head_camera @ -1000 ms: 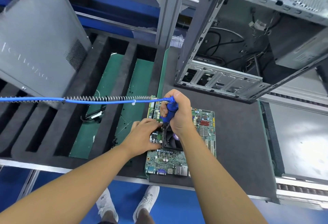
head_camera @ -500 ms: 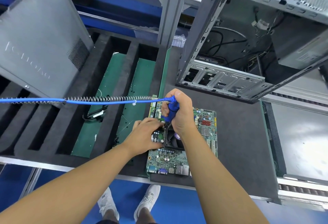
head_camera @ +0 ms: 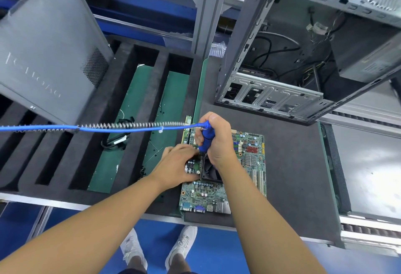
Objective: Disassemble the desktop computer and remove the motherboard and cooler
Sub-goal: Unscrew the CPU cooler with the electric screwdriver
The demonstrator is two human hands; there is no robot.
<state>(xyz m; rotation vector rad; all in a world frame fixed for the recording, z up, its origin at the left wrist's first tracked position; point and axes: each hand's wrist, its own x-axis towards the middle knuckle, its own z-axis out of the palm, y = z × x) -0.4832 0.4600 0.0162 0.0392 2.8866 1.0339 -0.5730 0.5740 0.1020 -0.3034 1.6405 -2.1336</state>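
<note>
- motherboard (head_camera: pixel 223 189) flat on desk (head_camera: pixel 293 165), at its near edge
- cooler (head_camera: pixel 209 170) on motherboard's middle
- right hand (head_camera: pixel 219 141): fingers clamped round blue screwdriver (head_camera: pixel 206 138), upright, tip at cooler's 11 o'clock corner
- left hand (head_camera: pixel 178 167) rests on motherboard at cooler's 9 o'clock; fingers bent, grip unclear
- open case (head_camera: pixel 303 67) at motherboard's 1 o'clock

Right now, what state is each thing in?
case: open, side off.
side panel: off, tilted at far left.
motherboard: out of the case, flat on the mat.
cooler: on the motherboard.
screwdriver: upright, tip at the cooler's far corner.
right hand: grips the screwdriver.
left hand: rests on the motherboard beside the cooler.
</note>
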